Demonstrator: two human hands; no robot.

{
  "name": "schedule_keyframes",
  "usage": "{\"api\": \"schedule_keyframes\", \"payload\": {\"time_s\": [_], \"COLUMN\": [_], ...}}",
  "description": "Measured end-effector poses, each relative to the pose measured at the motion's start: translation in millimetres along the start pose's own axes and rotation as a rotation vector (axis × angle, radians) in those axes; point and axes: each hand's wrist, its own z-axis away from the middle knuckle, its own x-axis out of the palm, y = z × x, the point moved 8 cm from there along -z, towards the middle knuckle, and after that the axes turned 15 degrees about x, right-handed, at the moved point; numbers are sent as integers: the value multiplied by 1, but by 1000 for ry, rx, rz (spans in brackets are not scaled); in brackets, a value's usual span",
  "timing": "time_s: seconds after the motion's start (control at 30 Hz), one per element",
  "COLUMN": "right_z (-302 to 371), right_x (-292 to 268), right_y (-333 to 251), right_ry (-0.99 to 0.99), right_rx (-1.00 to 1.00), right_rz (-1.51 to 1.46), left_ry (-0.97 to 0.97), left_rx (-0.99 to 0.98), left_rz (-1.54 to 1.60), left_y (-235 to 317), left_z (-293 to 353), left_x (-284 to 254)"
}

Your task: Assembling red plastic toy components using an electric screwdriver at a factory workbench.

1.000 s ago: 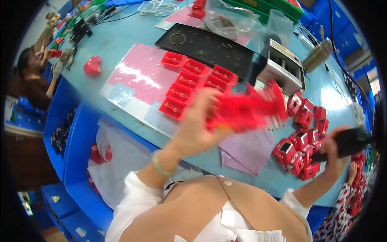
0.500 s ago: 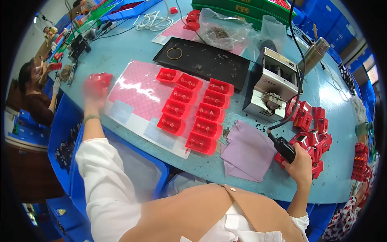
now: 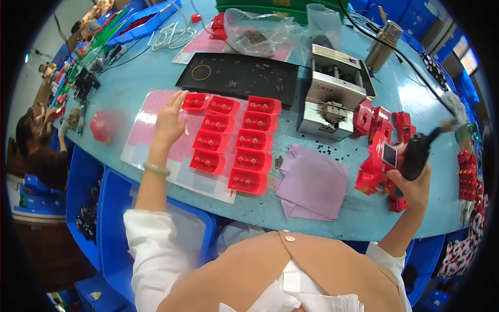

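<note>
My left hand (image 3: 169,124) reaches over the pink mat with fingers stretched out. Its fingertips are at the left edge of a red plastic shell (image 3: 195,102), the far-left one of several open shells in two rows; whether they touch it is unclear. My right hand (image 3: 415,184) is wrapped round a black corded electric screwdriver (image 3: 417,155), its cord end to the upper right. Against that hand's fingers is a red housing with a small grey window (image 3: 378,164), tilted; my grip on it is partly hidden. A blurred red part (image 3: 102,126) sits at the table's left side.
A pink mat (image 3: 136,136), a black tray (image 3: 228,70) with small bits and a grey-white machine (image 3: 332,93) stand on the blue table. A purple cloth (image 3: 312,182) lies in front. More red housings (image 3: 382,122) are behind my right hand. Blue bins (image 3: 117,218) stand below left.
My left hand has left the red part at the left and moved right to the shells. My right hand has risen to the right, turning the screwdriver; a red housing now shows against its fingers.
</note>
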Motion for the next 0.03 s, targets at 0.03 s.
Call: {"api": "schedule_keyframes", "payload": {"time_s": [0.03], "right_z": [1], "right_x": [-5], "right_y": [-6], "right_ry": [-17], "right_rx": [-92], "right_rz": [-174], "left_ry": [-44], "left_rx": [59], "left_rz": [-52], "left_y": [5], "left_z": [-11], "left_x": [10]}}
